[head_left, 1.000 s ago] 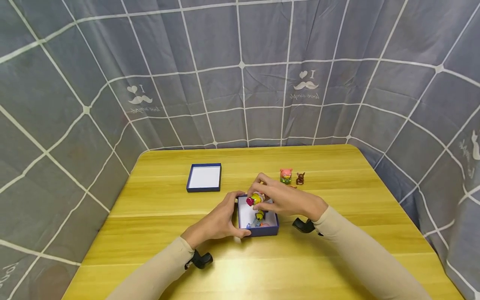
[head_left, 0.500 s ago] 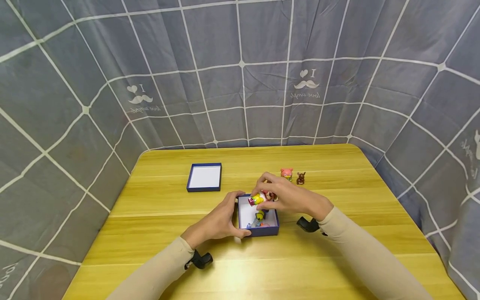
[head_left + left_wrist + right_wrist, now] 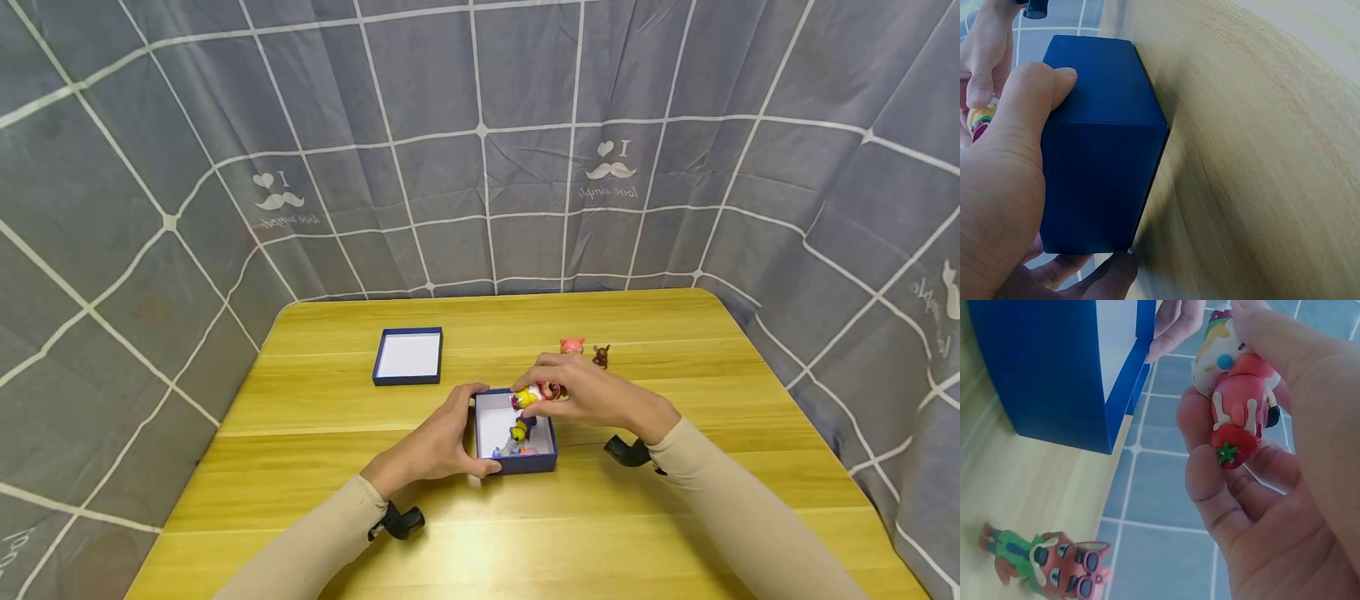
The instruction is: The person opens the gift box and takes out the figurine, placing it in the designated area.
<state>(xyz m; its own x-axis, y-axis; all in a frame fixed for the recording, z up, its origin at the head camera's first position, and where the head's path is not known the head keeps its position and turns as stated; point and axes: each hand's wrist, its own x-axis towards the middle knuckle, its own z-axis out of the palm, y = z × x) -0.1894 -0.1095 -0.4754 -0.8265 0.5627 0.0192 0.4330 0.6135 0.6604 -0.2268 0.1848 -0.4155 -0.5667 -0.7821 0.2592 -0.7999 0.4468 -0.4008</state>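
Observation:
My left hand [image 3: 442, 433] grips the left side of an open blue box [image 3: 528, 465], thumb on the near wall and fingers at the far side. Pinched in my right hand [image 3: 592, 390] is a small toy figurine [image 3: 529, 396] with a red head, white body and yellow lower part, held above the box's far right part. The right wrist view shows the figurine [image 3: 1235, 403] close up, with a green star-shaped leaf on its red top. Inside the white-lined box lie a yellow and dark figurine [image 3: 520, 429] and a grey-blue figurine [image 3: 510, 447]; part of the contents is hidden.
A blue-rimmed lid [image 3: 408, 354] with a white inside lies at the back left. Beyond my right hand stand a pink figurine [image 3: 572, 344], partly covered, and a brown figurine [image 3: 602, 356]. A fox figurine [image 3: 1072, 565] in green stands near the box.
My right hand has shifted to the right with the figurine, from above the box's middle toward its far right corner. The left hand and the box have stayed in place.

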